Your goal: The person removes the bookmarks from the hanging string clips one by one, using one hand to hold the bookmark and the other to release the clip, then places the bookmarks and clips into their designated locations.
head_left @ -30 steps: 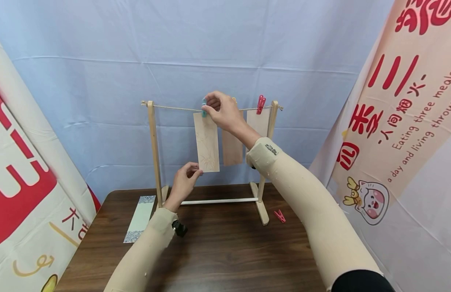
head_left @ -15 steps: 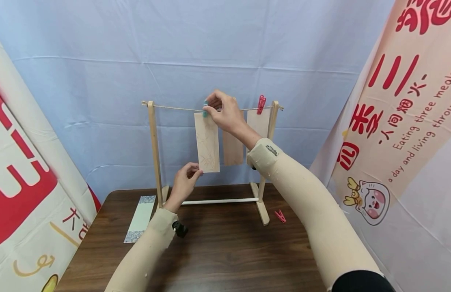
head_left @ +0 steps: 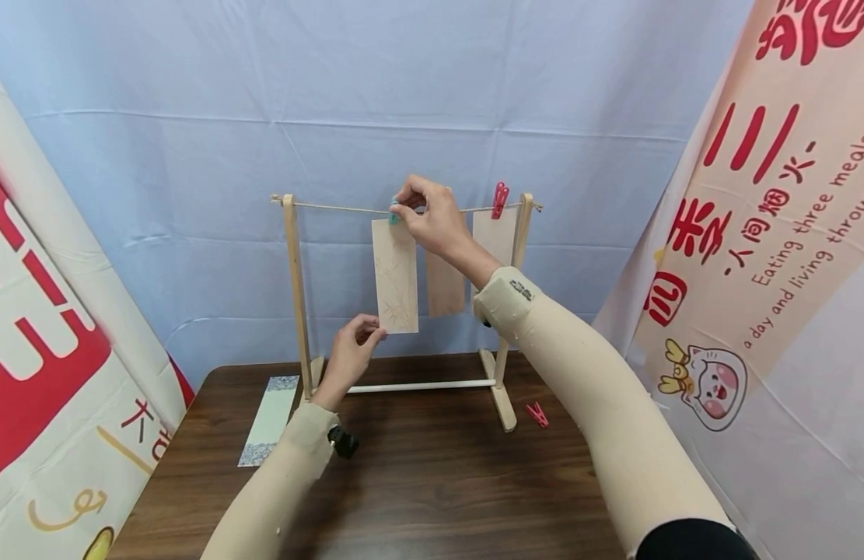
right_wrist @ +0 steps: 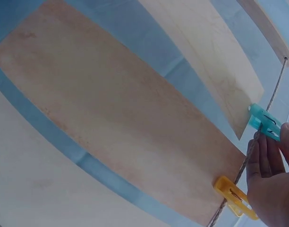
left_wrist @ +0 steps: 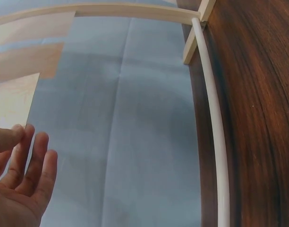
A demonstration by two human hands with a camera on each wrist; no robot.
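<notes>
My right hand (head_left: 432, 214) pinches a teal clothespin (right_wrist: 265, 120) at the cord (right_wrist: 277, 90). The clothespin sits at the top edge of a pale paper card (head_left: 395, 276) with a faint plant drawing. Down at the card's lower left corner, my left hand (head_left: 352, 350) pinches the paper between thumb and fingers. A browner card (right_wrist: 116, 113) hangs beside it from a yellow clothespin (right_wrist: 232, 195), largely behind my right hand and wrist in the head view. Farther right, another pale card (head_left: 493, 237) hangs from a red clothespin (head_left: 500, 201).
A wooden frame (head_left: 295, 288) with a white lower bar (head_left: 421, 386) holds the cord above the dark table (head_left: 432, 490). On the table, a card with blue patterned ends (head_left: 272, 420) lies left, and a pink clothespin (head_left: 536, 414) right. A pale blue cloth (head_left: 404, 93) hangs behind.
The card and teal clothespin have shifted very slightly, the card's lower edge a little down and left with my left hand. Both hands keep their holds.
</notes>
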